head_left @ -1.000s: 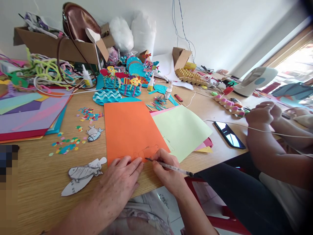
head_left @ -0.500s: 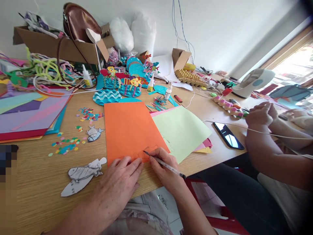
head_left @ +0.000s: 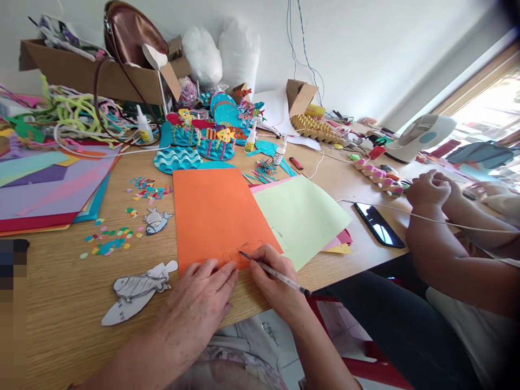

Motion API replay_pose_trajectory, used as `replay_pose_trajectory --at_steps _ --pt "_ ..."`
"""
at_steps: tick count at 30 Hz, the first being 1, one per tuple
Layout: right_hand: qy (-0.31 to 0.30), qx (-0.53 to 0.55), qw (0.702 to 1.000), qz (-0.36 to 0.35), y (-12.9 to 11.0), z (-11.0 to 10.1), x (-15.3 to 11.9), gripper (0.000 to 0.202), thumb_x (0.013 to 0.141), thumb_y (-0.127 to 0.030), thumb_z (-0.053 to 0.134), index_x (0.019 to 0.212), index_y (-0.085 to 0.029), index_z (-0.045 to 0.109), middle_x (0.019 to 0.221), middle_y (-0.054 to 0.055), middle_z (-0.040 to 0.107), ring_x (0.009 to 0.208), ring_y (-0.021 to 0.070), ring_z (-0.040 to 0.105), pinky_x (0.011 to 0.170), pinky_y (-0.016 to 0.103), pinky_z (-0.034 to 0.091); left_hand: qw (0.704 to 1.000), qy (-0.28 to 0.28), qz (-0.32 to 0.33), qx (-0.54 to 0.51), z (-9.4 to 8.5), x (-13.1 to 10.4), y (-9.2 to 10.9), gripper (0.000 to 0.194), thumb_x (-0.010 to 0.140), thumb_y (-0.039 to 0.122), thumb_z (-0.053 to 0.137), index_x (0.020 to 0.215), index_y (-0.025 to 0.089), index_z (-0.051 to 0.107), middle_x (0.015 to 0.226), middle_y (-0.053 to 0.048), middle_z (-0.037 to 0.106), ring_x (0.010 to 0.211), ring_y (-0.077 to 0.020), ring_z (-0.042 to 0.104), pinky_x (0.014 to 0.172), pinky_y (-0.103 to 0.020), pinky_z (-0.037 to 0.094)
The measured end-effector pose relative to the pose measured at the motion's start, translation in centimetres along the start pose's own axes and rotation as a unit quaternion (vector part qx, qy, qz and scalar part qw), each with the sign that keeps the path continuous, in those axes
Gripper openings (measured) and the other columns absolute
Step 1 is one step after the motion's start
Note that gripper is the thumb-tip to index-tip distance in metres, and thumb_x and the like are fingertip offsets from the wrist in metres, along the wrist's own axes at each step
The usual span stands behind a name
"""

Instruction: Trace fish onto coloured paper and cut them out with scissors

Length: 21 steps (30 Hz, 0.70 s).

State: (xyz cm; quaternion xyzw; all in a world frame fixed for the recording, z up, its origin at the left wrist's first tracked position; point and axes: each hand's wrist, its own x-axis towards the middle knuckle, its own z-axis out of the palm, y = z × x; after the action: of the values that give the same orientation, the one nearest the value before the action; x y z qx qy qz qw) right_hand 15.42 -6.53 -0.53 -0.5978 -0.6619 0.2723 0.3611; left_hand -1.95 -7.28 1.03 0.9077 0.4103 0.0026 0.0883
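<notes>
While the left hand (head_left: 203, 292) lies flat on the lower edge of the orange sheet (head_left: 215, 211), centre of frame, fingers nearly together, the right hand (head_left: 275, 284) pinches a pen (head_left: 286, 280), tip at the paper. Done: faint outlines (head_left: 257, 244) near the sheet's bottom edge. Remaining, by judgement: outlines probably unfinished; upper sheet unmarked, uncut.

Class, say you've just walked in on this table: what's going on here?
The person's right hand holds a pen, its tip at the orange sheet, among thin drawn lines near the lower edge. The left hand rests with its fingers on that edge. A pale green sheet lies to the right, a paper fish cutout to the left. Farther right, another person's hands are close together.
</notes>
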Motion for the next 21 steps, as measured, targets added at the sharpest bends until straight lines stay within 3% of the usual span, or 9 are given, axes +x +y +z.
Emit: replay_pose_trajectory --at_steps 8,15,21 --pt "0.008 0.005 1.0 -0.014 -0.03 -0.17 -0.09 0.01 0.071 -0.013 0.045 0.065 -0.021 0.042 0.05 -0.008 0.036 0.046 0.0083 0.033 0.046 0.021 0.025 1.0 -0.006 -0.003 0.002 -0.2 0.14 0.06 0.047 0.082 0.014 0.047 0.129 0.018 0.047 0.131 -0.004 0.053 0.106 -0.0257 0.05 0.087 -0.042 0.044" --pt "-0.003 0.033 0.999 -0.013 -0.02 -0.41 -0.19 0.01 0.067 -0.012 0.043 0.063 -0.021 0.04 0.049 -0.008 0.037 0.045 0.0083 0.032 0.045 0.021 0.025 1.0 -0.019 -0.002 0.005 -0.11 0.16 0.01 0.048 0.082 0.013 0.045 0.13 0.018 0.047 0.132 -0.004 0.052 0.107 -0.0264 0.049 0.087 -0.043 0.044" --pt "0.006 0.068 0.998 0.015 -0.03 -0.4 -0.25 0.009 0.074 -0.017 0.046 0.065 -0.02 0.044 0.051 -0.007 0.04 0.046 0.0087 0.034 0.045 0.022 0.027 1.0 -0.022 -0.004 0.003 -0.23 0.09 0.02 0.048 0.082 0.013 0.046 0.13 0.019 0.046 0.132 -0.005 0.052 0.108 -0.0262 0.049 0.088 -0.043 0.043"
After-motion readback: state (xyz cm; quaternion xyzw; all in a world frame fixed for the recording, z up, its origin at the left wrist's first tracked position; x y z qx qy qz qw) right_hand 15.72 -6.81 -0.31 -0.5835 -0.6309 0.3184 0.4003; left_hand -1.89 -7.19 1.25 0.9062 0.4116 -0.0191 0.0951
